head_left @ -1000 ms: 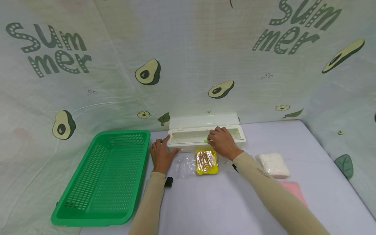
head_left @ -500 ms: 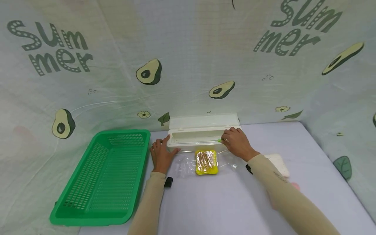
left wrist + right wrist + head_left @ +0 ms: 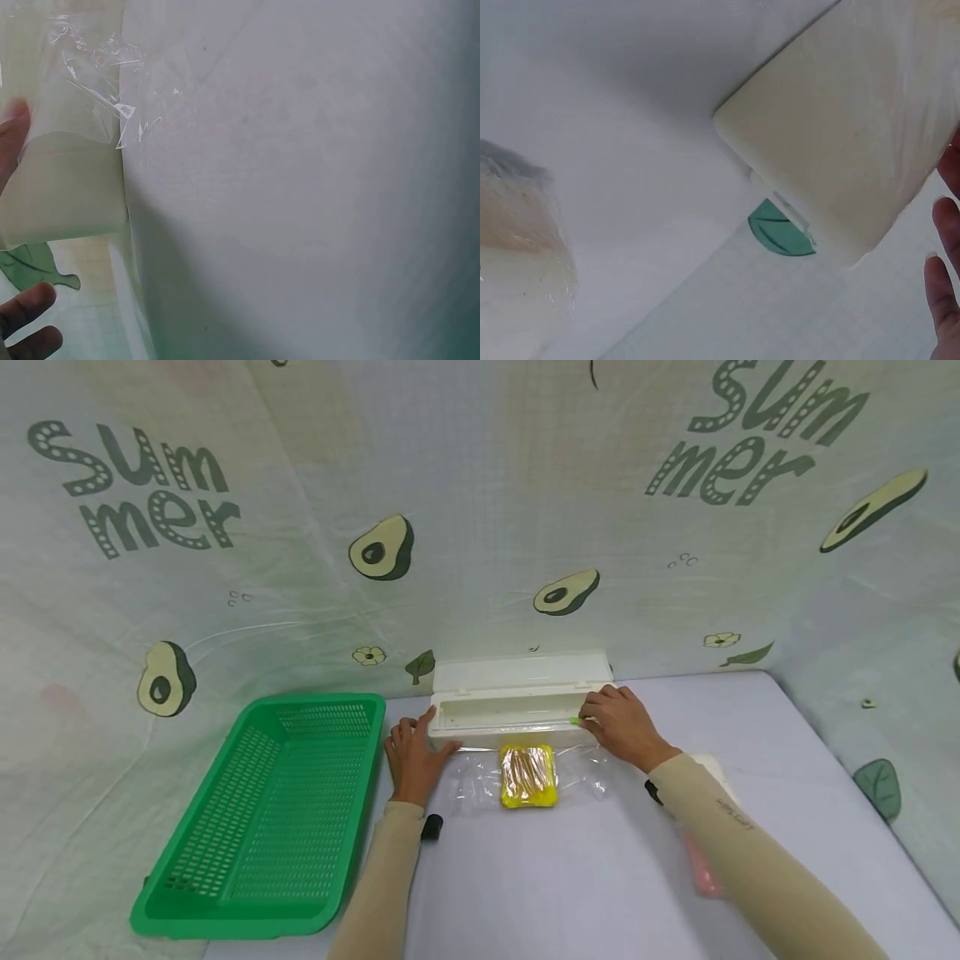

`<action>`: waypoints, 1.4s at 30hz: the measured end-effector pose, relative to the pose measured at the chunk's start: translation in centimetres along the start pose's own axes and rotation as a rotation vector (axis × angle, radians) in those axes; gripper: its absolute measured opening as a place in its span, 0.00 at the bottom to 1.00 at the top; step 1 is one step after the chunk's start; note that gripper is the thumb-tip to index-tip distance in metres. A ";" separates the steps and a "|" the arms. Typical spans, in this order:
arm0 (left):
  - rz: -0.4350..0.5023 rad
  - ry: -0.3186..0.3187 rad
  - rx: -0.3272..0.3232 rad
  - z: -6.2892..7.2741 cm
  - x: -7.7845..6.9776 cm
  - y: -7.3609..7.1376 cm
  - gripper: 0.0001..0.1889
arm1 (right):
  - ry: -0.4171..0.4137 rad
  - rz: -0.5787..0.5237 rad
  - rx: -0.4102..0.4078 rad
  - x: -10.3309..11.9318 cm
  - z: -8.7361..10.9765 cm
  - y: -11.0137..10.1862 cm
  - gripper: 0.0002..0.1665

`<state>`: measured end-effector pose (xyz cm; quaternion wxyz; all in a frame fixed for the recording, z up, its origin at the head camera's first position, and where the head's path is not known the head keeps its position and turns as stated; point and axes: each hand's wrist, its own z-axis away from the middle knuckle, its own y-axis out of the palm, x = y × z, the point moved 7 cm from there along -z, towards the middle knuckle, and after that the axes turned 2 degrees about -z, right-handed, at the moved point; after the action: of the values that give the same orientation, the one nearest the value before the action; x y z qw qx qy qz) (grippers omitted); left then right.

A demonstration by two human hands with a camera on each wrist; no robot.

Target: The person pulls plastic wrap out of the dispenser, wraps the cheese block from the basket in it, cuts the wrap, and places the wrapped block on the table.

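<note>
A long white cling film dispenser [image 3: 517,737] lies at the back of the table with its lid raised. My left hand [image 3: 414,762] grips its left end, thumb [image 3: 11,139] at the front over the film. At the front rim, toward the right end, my right hand [image 3: 621,727] pinches a small green slide cutter [image 3: 576,721]. Clear film [image 3: 476,783] spreads in front of the dispenser, on both sides of a yellow tray [image 3: 528,777] with brown contents under shiny wrap. In the right wrist view the dispenser's end [image 3: 817,142] shows; the cutter is hidden there.
A green plastic basket [image 3: 345,860] stands on the left. Partly behind the right forearm lie a white package [image 3: 714,766] and a pink item [image 3: 701,868]. A wrapped pale package [image 3: 514,292] shows in the right wrist view. A printed cloth [image 3: 480,527] hangs behind the table.
My right hand has slid to the right along the dispenser's front rim with the green slide cutter. My left hand has stayed on the left end, and the yellow tray has not moved.
</note>
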<state>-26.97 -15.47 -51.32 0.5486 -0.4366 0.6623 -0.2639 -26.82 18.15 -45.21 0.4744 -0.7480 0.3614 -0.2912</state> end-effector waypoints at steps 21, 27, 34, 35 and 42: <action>0.004 0.011 0.012 0.1 -0.3 0.0 0.46 | -0.035 0.069 -0.057 -3.4 3.2 -1.9 0.07; 0.008 0.012 0.025 0.2 -0.4 0.2 0.46 | -0.082 0.108 -0.115 -3.2 3.6 -2.1 0.07; 0.020 0.013 0.018 0.7 -0.1 0.2 0.46 | -0.086 0.168 -0.146 -2.9 4.1 -1.9 0.07; 0.020 0.010 0.021 0.7 -0.1 0.2 0.46 | -0.081 0.174 -0.153 -2.9 4.3 -1.9 0.08; 0.002 0.014 0.017 0.4 0.1 0.1 0.46 | 0.001 0.185 -0.138 -3.2 4.3 -2.3 0.06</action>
<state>-26.59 -15.42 -51.53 0.5478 -0.4296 0.6643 -0.2720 -24.68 23.54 -45.04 0.4463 -0.7422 0.4484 -0.2212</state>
